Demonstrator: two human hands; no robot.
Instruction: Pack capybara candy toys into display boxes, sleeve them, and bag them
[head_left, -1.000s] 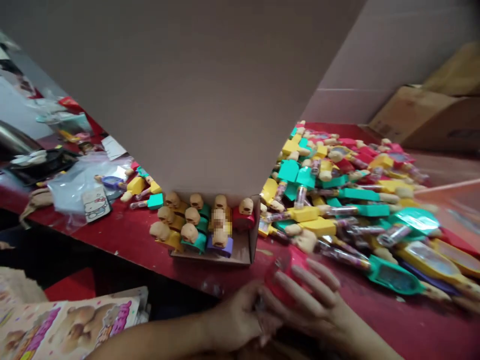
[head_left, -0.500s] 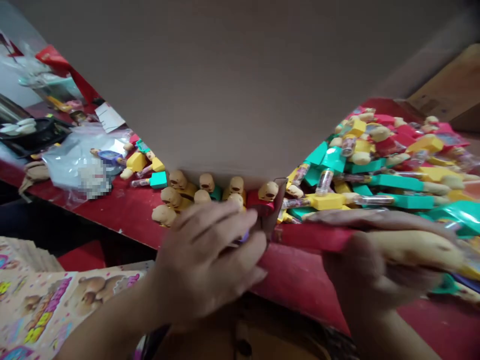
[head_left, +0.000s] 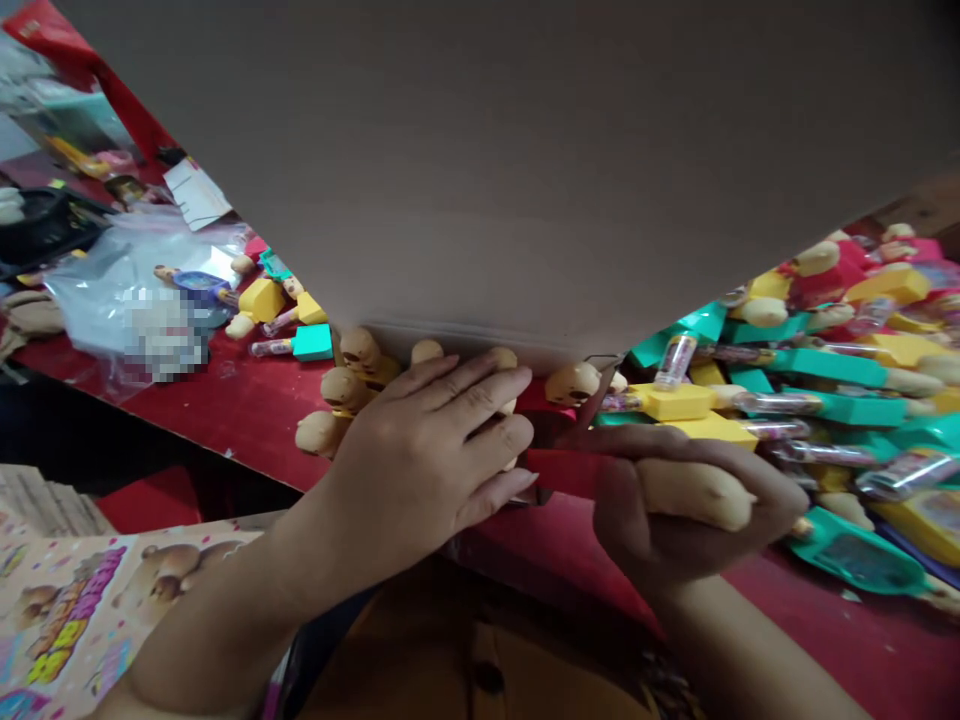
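Observation:
My left hand (head_left: 420, 450) lies palm down over a row of toys with beige bear heads (head_left: 360, 350), its fingers stretched out and slightly apart. The lower parts of several of these toys are hidden under it. In my right hand (head_left: 682, 510) is a red bear-headed toy (head_left: 574, 472), held on its side. Its bear head points right and its red end reaches close to my left fingertips. Behind the toys rises a large grey-brown cardboard panel (head_left: 480, 200). One more bear head (head_left: 574, 382) sits at the row's right end.
Bear-headed toys in green, yellow and red (head_left: 825, 370), with clear candy tubes, are heaped on the red table (head_left: 247, 430) at right. A plastic bag (head_left: 112, 270) and a few loose toys lie at left. Printed bear cartons (head_left: 82, 600) are stacked at lower left.
My right hand has brought the red toy leftward, nearer the row. My left hand has spread flatter over the bear heads. The whole view has shifted slightly.

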